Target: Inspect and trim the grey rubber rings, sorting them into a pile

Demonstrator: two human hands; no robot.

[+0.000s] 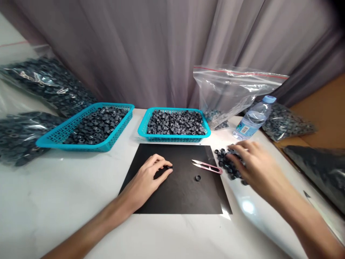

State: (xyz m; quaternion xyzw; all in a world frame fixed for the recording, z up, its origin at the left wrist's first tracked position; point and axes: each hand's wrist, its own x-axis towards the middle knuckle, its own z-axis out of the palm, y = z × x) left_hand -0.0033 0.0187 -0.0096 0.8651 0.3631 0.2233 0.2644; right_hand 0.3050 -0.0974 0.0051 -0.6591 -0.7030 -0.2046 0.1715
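Observation:
My left hand point(154, 172) rests on the black mat point(178, 198), thumb and fingertips closed on a small black ring point(169, 167), mostly hidden by the fingers. Off the mat's right edge, a loose pile of small black rings point(229, 166) lies on the white table. Over this pile reaches my right hand point(249, 160), slightly blurred, thumb and fingers apart; nothing shows between them. Between the hands, pink-handled thread snips point(208, 167) lie with their blades pointing left. One single black ring point(198, 178) sits on the mat below the snips.
Two turquoise baskets, one at left point(107, 145) and one at centre point(175, 138), hold many small black parts. Behind the pile stand a water bottle point(253, 118) and a clear zip bag point(229, 86). Filled bags point(51, 82) are at left, others point(288, 120) at right.

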